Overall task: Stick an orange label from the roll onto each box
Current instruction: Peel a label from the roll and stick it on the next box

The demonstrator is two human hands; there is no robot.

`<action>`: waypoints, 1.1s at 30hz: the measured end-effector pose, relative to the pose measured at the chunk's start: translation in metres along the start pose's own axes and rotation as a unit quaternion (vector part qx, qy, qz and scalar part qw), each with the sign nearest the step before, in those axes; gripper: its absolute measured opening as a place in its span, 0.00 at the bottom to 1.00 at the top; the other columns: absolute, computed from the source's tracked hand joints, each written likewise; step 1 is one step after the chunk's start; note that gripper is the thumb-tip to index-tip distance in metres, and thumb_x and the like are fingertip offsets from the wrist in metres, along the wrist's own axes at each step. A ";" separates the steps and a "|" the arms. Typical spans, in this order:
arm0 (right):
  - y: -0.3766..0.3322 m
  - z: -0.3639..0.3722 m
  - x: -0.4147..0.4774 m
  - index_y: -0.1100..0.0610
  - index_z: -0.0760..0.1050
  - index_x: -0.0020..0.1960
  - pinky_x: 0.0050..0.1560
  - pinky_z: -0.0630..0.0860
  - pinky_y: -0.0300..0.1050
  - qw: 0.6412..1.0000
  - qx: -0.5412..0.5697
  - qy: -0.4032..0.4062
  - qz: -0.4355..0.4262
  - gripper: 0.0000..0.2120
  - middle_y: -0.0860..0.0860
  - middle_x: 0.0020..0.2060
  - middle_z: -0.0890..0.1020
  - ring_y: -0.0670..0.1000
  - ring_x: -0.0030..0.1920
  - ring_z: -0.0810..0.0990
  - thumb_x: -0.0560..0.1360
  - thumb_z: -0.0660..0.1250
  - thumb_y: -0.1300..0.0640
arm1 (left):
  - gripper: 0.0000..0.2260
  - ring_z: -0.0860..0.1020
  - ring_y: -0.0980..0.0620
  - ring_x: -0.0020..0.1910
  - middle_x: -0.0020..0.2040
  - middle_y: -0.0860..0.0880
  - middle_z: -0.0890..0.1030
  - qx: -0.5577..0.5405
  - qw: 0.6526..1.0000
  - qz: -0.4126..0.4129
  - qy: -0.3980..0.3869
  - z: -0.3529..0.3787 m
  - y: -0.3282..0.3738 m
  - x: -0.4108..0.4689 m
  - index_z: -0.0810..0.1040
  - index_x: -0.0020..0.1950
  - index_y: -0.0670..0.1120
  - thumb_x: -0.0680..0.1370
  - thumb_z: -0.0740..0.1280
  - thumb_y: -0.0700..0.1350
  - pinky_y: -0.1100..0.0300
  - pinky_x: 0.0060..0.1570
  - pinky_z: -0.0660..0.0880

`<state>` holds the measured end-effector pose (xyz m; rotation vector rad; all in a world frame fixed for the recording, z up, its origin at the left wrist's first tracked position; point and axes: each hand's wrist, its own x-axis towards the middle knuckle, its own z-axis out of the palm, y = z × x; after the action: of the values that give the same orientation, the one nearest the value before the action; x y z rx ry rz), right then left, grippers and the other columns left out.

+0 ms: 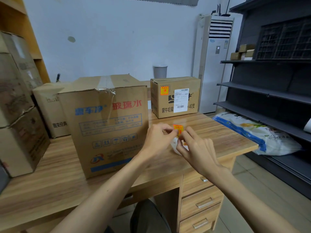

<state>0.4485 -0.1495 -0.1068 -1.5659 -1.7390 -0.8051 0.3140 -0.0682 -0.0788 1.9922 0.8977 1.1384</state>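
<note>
While the orange label (178,128) stood up between the two hands, above the near-right part of the table (227,132), it looked half free of the roll (175,145), whose white backing showed just below it. The left hand (157,140) had a tight grip, thumb and forefinger pinched on the label's left edge, probably to lift it away without creasing it. The right hand (197,148) had a similar grip at the label's lower right, where it met the backing. It seemed to hold the roll steady so the label could peel, with its other fingers spread loose. Whether it also touched the label could not be told.

Just left of the hands stood the big box (107,125), close to the near edge with its printed front turned to the person. No orange label showed on that face. I judged it to be next, set close so the label had only a short way to travel. Farther off, to the right, the small box (193,91) already bore an orange sticker (164,90) at its upper left corner, beside a white shipping slip (180,100), so it looked done and seemed set out of the way. Another box (50,106) sat behind the big one on the far left, with no label visible on it, and stacked cartons (16,106) crowded the left edge. Right of the table stood dark shelves (269,91) holding a printed sack (252,132).
</note>
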 end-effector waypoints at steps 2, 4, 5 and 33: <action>-0.001 -0.002 0.001 0.55 0.73 0.44 0.20 0.66 0.48 1.000 0.016 0.000 -0.015 0.09 0.48 0.42 0.74 0.54 0.26 0.73 0.78 0.61 0.51 | 0.04 0.72 0.66 0.29 0.35 0.56 0.79 0.008 1.000 0.000 0.006 -0.006 0.000 0.000 0.87 0.43 0.45 0.76 0.73 0.42 0.68 0.35 0.65; -0.001 -0.005 0.002 0.52 0.75 0.46 0.23 0.69 0.47 0.998 0.057 -0.004 0.003 0.08 0.45 0.44 0.76 0.51 0.31 0.77 0.78 0.63 0.48 | 0.05 0.72 0.65 0.29 0.32 0.58 0.77 0.026 1.000 0.005 0.008 -0.014 0.000 -0.002 0.87 0.42 0.46 0.77 0.73 0.42 0.69 0.34 0.64; -0.001 -0.007 0.004 0.51 0.75 0.47 0.26 0.71 0.48 0.996 0.087 -0.006 0.028 0.08 0.44 0.44 0.76 0.49 0.33 0.78 0.78 0.64 0.47 | 0.05 0.71 0.64 0.29 0.31 0.58 0.76 0.034 0.999 0.008 0.010 -0.019 -0.001 -0.002 0.87 0.42 0.46 0.77 0.73 0.43 0.70 0.34 0.63; -0.167 0.002 0.133 0.53 0.80 0.38 0.39 0.74 0.38 0.838 0.524 -0.066 0.136 0.07 0.47 0.34 0.82 0.41 0.35 0.77 0.75 0.73 0.58 | 0.06 0.76 0.68 0.35 0.37 0.58 0.82 0.122 0.969 -0.004 0.216 -0.235 0.020 -0.064 0.88 0.45 0.49 0.77 0.74 0.49 0.72 0.34 0.68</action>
<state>0.2725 -0.0852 -0.0044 -1.0257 -1.5349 0.4068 0.0842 -0.0824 0.0034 1.9585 1.3189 1.5555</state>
